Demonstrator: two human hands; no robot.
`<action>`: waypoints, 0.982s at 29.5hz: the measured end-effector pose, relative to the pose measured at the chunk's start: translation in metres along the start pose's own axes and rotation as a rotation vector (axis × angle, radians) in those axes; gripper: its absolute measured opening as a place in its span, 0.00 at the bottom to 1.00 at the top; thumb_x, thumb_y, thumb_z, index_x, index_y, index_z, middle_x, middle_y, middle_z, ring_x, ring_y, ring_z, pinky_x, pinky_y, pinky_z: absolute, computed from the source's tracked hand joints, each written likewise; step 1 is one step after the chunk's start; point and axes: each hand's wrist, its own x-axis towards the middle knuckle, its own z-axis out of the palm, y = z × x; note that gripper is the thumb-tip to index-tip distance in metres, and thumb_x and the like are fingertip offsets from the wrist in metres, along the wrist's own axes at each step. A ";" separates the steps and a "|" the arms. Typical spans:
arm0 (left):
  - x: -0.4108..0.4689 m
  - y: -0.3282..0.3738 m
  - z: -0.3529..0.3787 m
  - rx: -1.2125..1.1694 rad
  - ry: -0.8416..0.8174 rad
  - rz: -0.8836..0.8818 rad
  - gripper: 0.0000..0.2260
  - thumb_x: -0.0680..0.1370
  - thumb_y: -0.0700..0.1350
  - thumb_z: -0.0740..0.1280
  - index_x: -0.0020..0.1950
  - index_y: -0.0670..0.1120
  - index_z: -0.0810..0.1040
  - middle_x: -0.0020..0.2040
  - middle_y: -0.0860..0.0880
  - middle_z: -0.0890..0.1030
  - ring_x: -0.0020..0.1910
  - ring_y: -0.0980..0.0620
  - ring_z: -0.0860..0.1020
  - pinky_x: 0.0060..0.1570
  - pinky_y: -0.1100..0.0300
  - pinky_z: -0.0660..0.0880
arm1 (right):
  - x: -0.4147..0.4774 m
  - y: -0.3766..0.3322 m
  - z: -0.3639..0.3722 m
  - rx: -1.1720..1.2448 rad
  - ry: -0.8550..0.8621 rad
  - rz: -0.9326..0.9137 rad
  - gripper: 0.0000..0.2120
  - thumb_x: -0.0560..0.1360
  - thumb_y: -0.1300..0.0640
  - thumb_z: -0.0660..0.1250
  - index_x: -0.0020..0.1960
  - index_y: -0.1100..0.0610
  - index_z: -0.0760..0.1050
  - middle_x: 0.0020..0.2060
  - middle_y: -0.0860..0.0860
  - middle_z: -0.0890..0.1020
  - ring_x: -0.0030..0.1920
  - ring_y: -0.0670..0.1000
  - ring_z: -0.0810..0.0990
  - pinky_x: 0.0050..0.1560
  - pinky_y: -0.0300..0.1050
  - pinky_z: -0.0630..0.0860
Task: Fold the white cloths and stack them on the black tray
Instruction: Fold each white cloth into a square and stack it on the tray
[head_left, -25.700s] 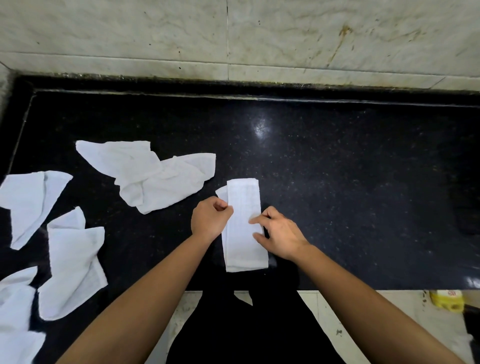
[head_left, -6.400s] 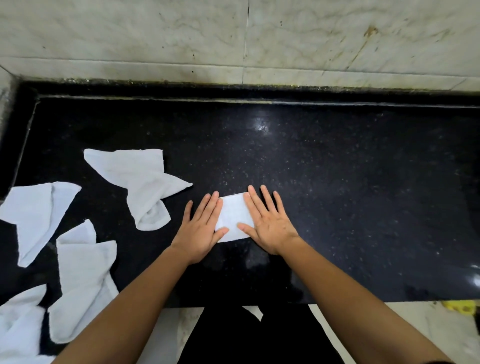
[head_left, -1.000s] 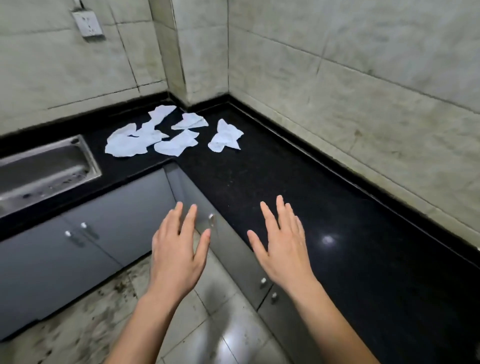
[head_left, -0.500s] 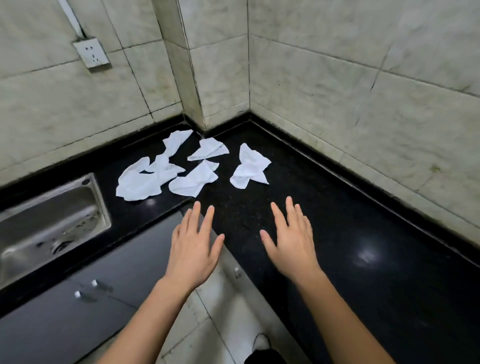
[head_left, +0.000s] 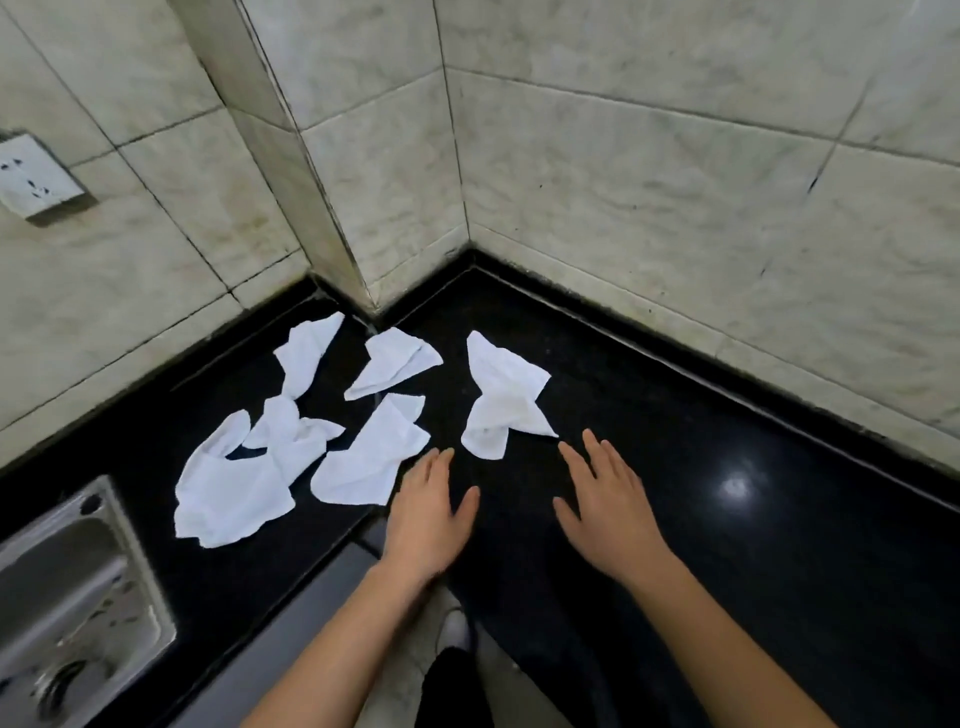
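Head cam has both hands flat-open and holding nothing over the black bench, with the nearest crumpled white cloth just ahead, between them. Its long axis runs away from the person, and the right hand looks a touch closer than the left hand. No tray in view and no readable labels or writing anywhere.

Scattered across the inner corner of an L-shaped countertop, mid-frame: one crumpled cloth at centre, just above the gap between both hands; a second to its upper left; a third below that, just left of the left hand; two more, overlapping, further left. Set into the countertop at lower left, a sink; on the wall at upper left, a socket. Over the countertop right of centre, the right hand, well apart from the left.
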 end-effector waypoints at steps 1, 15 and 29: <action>0.023 -0.008 0.003 -0.025 -0.036 -0.017 0.29 0.80 0.55 0.64 0.77 0.44 0.63 0.75 0.46 0.67 0.74 0.48 0.64 0.72 0.54 0.63 | 0.015 -0.004 0.007 0.005 -0.013 0.020 0.32 0.82 0.45 0.57 0.81 0.51 0.48 0.81 0.54 0.45 0.80 0.56 0.46 0.78 0.53 0.52; 0.216 -0.084 0.065 -0.098 -0.400 -0.107 0.25 0.77 0.55 0.67 0.70 0.44 0.70 0.62 0.42 0.75 0.60 0.41 0.76 0.57 0.49 0.74 | 0.188 -0.069 0.080 -0.086 -0.159 0.256 0.44 0.77 0.65 0.61 0.80 0.47 0.36 0.79 0.60 0.37 0.79 0.64 0.36 0.78 0.59 0.46; 0.208 -0.093 0.043 -0.293 -0.254 0.143 0.05 0.74 0.41 0.69 0.45 0.49 0.74 0.38 0.53 0.78 0.42 0.49 0.75 0.41 0.54 0.71 | 0.139 -0.067 0.088 0.094 0.128 0.349 0.11 0.80 0.49 0.61 0.53 0.55 0.78 0.51 0.50 0.77 0.54 0.53 0.74 0.59 0.49 0.73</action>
